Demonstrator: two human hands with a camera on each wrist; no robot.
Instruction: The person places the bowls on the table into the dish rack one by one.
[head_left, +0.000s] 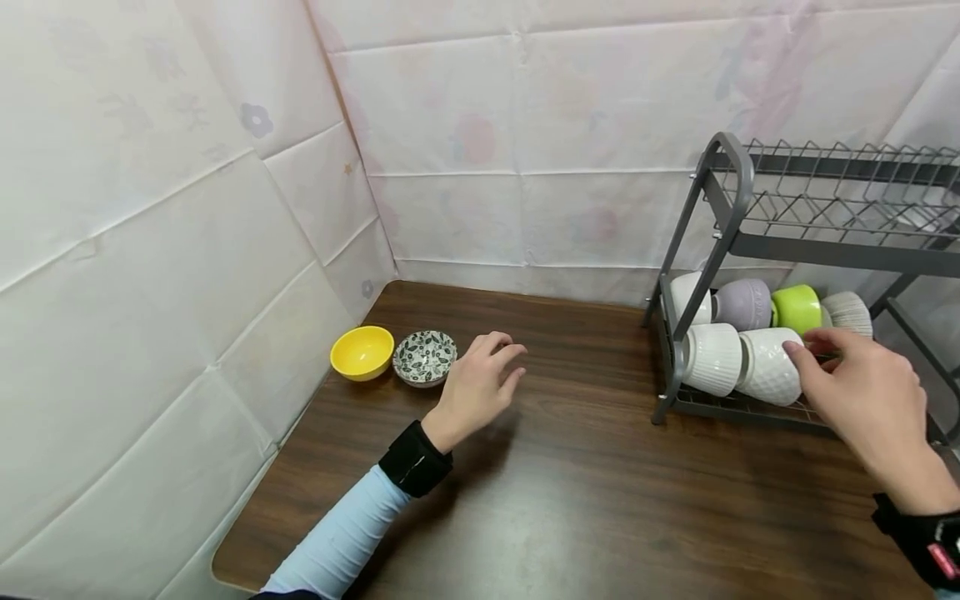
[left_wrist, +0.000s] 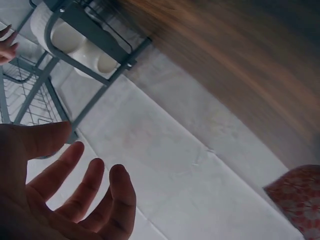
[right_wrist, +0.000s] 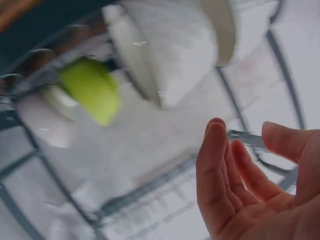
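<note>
My left hand (head_left: 477, 382) hovers over the table just right of a bowl with a dark leaf pattern (head_left: 425, 358). Its fingers are loosely bent around nothing, as the left wrist view also shows. A yellow bowl (head_left: 362, 353) stands left of the patterned one. At the rack's lower shelf, my right hand (head_left: 862, 392) is by a white textured bowl (head_left: 768, 367) tipped on its side. In the right wrist view, the right hand's thumb and fingers (right_wrist: 212, 170) are apart with nothing between them. Beside the textured bowl lies a white ribbed bowl (head_left: 712, 358).
The grey two-tier dish rack (head_left: 840, 247) stands on the right. Behind the front bowls are a lavender bowl (head_left: 742, 305), a green bowl (head_left: 798, 308) and further pale ones. White sheeting (head_left: 465, 142) covers the walls beyond the brown wooden table (head_left: 570, 500).
</note>
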